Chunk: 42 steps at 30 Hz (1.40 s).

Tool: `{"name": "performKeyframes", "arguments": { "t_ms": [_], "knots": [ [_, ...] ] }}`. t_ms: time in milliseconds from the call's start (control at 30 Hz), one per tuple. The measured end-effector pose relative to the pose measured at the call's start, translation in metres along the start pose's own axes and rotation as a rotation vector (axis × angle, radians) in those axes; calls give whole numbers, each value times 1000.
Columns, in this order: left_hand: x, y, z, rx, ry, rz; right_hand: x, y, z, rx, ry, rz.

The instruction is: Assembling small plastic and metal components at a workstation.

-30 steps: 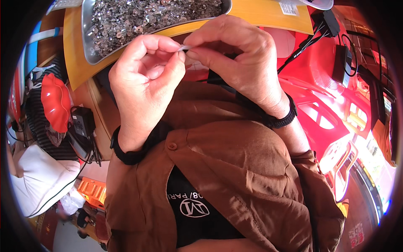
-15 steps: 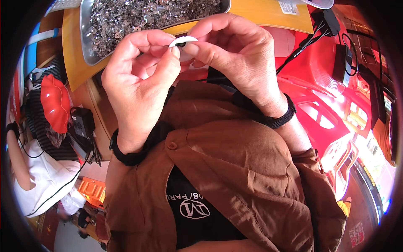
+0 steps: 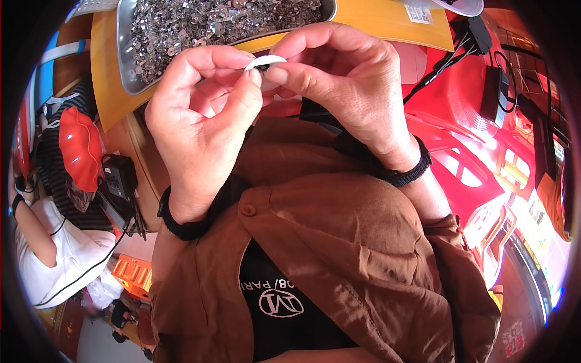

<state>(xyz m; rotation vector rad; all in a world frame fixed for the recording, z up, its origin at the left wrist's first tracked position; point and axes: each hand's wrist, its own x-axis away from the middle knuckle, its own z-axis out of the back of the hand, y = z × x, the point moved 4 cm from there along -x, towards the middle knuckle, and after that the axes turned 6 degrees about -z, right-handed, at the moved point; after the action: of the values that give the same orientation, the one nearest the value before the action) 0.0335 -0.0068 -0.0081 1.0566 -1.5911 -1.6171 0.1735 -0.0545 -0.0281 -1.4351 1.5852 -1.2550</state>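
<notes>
A small white round part (image 3: 267,60) with a dark middle is pinched between my two hands, just in front of the metal tray. My left hand (image 3: 203,115) has its thumb and forefinger closed on the part's left edge. From the other side, my right hand (image 3: 348,85) grips the right edge between thumb and forefinger. The part is tilted, and fingertips cover some of it, so its exact kind does not show. Beyond my hands, the metal tray (image 3: 126,66) holds a heap of small shiny metal pieces (image 3: 212,27).
The tray rests on a yellow board (image 3: 106,91). A red scalloped bowl (image 3: 78,148) and a black power adapter (image 3: 118,175) lie at left, near a person in a white top (image 3: 66,254). Black cables (image 3: 445,63) and a red plastic chair (image 3: 460,151) are at right.
Both hands keep their hold on the white part, with only a slight shift. At the left, the other person's arm has moved a little.
</notes>
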Motion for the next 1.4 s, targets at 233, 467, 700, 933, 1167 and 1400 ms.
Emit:
{"name": "performKeyframes", "arguments": {
  "t_ms": [233, 467, 700, 933, 1167, 1400],
  "knots": [
    [-2, -2, 2, -73, 54, 18, 0, -3, 0, 5, 28, -25],
    [-3, -4, 3, -124, 104, 4, 1, -8, -1, 161, 64, -48],
    [-5, -8, -1, -135, 141, -49, 0, -3, -1, 250, 107, -45],
    [-9, -13, 1, -211, 70, 2, -4, 9, 8, 133, 71, -52],
    [-2, -3, -3, -69, -71, 98, -2, 6, 8, 96, 8, -67],
    [-4, -3, -5, -78, -14, 103, -1, 5, 4, 9, 47, -13]
  ]
}}
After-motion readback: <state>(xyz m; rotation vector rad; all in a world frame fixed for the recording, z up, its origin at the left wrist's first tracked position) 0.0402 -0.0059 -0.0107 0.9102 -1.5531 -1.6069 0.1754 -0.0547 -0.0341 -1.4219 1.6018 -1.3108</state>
